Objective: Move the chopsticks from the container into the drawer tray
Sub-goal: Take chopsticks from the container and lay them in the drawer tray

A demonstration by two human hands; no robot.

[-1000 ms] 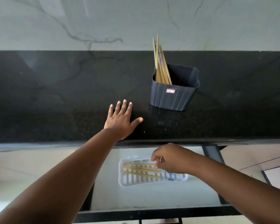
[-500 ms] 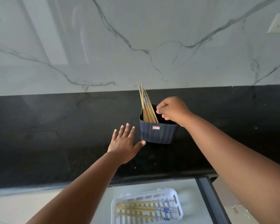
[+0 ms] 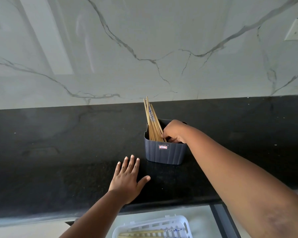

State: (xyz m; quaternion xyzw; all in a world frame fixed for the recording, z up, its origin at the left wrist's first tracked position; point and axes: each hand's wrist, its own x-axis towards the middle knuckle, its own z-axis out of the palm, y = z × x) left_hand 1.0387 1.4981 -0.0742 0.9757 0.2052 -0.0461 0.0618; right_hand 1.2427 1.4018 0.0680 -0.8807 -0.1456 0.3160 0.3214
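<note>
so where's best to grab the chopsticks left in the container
Probably the bare upper shafts of the chopsticks, pinched from above and the right. They lean against the left wall of the container, tips well above the rim; the right hand is reaching lower, inside it.

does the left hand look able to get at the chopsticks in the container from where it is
Probably yes. The left hand lies flat on the black counter, just short of the container. The chopsticks lean toward its side, though the right hand already reaches in among them.
</note>
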